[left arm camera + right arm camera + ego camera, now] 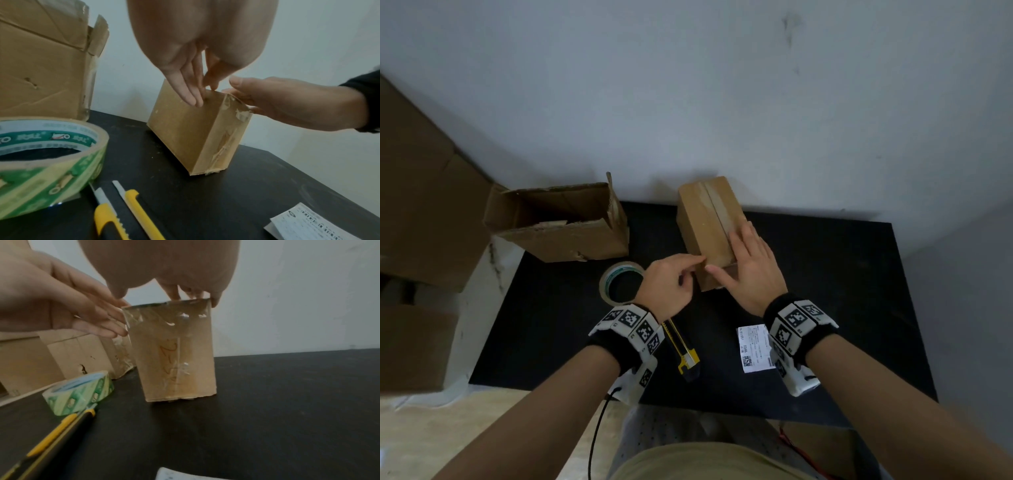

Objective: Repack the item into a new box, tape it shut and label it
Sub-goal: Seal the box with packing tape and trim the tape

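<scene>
A small shut brown box (705, 219) stands on the black table (842, 291), with clear tape along its top seam and down its near end (174, 353). My right hand (732, 246) lies flat on the box top, fingers straight and the thumb at the near edge. My left hand (698, 262) is at the box's near left top corner. Its straight fingers (191, 95) touch the left side and its thumb rests on the top edge. A white printed label (755, 347) lies flat on the table under my right wrist.
An open, worn cardboard box (558, 222) stands at the back left. A tape roll (621, 286) lies left of my left hand. Yellow and black utility knives (139, 211) lie beneath my left wrist. Large cartons (421, 205) are stacked beyond the table's left edge.
</scene>
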`<state>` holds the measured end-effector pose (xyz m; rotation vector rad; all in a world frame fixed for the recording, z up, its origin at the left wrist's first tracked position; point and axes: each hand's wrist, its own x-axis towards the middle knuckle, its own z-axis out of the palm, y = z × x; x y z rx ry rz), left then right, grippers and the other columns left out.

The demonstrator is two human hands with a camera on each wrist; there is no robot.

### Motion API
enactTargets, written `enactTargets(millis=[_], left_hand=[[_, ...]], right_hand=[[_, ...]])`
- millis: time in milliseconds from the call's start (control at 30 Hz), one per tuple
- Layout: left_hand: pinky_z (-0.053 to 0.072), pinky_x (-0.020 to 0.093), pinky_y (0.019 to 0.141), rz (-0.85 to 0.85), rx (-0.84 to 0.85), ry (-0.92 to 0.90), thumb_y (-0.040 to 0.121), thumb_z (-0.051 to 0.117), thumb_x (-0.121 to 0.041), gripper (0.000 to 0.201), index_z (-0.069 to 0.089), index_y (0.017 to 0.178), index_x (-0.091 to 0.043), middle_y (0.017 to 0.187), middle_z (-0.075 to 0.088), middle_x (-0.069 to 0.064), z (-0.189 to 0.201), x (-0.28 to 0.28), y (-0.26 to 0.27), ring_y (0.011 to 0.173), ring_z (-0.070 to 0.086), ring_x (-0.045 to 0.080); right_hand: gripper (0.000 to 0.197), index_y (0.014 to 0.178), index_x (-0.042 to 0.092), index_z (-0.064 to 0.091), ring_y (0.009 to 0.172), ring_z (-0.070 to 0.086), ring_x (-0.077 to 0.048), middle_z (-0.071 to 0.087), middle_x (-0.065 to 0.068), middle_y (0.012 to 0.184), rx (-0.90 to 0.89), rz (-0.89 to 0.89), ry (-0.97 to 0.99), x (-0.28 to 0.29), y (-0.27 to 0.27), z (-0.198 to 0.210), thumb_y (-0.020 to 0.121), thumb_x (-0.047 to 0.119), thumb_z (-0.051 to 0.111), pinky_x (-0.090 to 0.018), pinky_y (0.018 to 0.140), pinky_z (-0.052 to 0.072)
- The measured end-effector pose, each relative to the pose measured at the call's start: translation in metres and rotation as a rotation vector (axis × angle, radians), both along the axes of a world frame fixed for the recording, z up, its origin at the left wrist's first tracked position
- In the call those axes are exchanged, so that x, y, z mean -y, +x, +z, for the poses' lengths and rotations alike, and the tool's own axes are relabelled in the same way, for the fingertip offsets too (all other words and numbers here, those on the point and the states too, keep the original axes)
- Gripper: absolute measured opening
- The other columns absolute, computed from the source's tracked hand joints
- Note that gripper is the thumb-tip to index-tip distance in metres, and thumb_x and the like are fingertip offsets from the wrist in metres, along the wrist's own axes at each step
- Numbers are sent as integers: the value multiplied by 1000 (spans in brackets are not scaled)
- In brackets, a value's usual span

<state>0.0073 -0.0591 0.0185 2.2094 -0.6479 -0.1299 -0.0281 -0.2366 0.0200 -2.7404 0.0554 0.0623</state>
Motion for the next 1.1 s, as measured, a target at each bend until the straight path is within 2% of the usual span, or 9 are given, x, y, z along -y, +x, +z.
enactTargets(millis=[67,133,267,367,533,700,767,933,1100], left_hand=[[48,32,97,34,32,37,87,49,3,37,62,118,-12,121,57,3,2,2,6,110,55,13],[37,33,108,46,38,49,94,43,-9,35,56,126,-14,136,47,1,7,5,13,126,42,13],[2,27,116,-245,3,214,98,22,-34,49,39,141,-20,154,25,-7,19,16,27,142,11,5],[-7,26,115,-416,-39,386,102,16,-35,46,30,145,-25,154,22,-10,17,21,35,143,4,2],[-13,27,114,-492,-44,463,101,13,-38,47,22,146,-30,155,16,-16,16,23,42,141,-2,-2],[-13,32,116,-578,198,684,92,-3,-52,60,7,148,-33,153,3,-21,18,20,49,139,-6,-6],[-10,33,116,-549,278,715,89,-5,-52,64,8,148,-33,153,4,-21,15,22,52,140,-5,-2],[-2,33,118,-456,256,730,85,-8,-54,69,4,149,-33,157,8,-15,12,20,70,145,-1,9],[-8,37,115,-399,277,757,82,-5,-60,72,3,149,-33,156,7,-17,13,15,78,145,1,7]], right_hand=[[100,149,11,6,146,3,-21,0,-7,158,-20,-130,22,-7,1,2,79,69,48,-45,118,10],[110,148,10,6,144,11,-22,9,-9,156,-40,-237,76,-14,3,3,71,70,56,-49,116,16],[106,141,9,19,133,28,-26,26,-8,143,-11,-342,233,-17,5,5,63,62,68,-44,110,27],[108,142,9,17,133,27,-26,25,-7,142,-73,-365,314,-14,6,5,62,57,72,-43,112,25],[108,142,8,18,131,28,-25,26,-7,140,-74,-432,348,-16,8,6,61,55,74,-42,112,27],[109,142,9,21,131,29,-23,29,-5,139,-87,-341,320,-1,10,8,58,54,74,-41,113,24],[110,143,10,21,131,30,-21,29,-4,140,-108,-280,277,10,11,11,59,55,76,-39,113,21],[114,146,13,18,133,28,-19,28,-2,143,-208,-135,204,34,11,19,57,50,80,-36,114,13],[113,148,16,13,140,19,-16,21,-1,150,-280,-55,138,52,18,26,62,45,80,-38,116,0]])
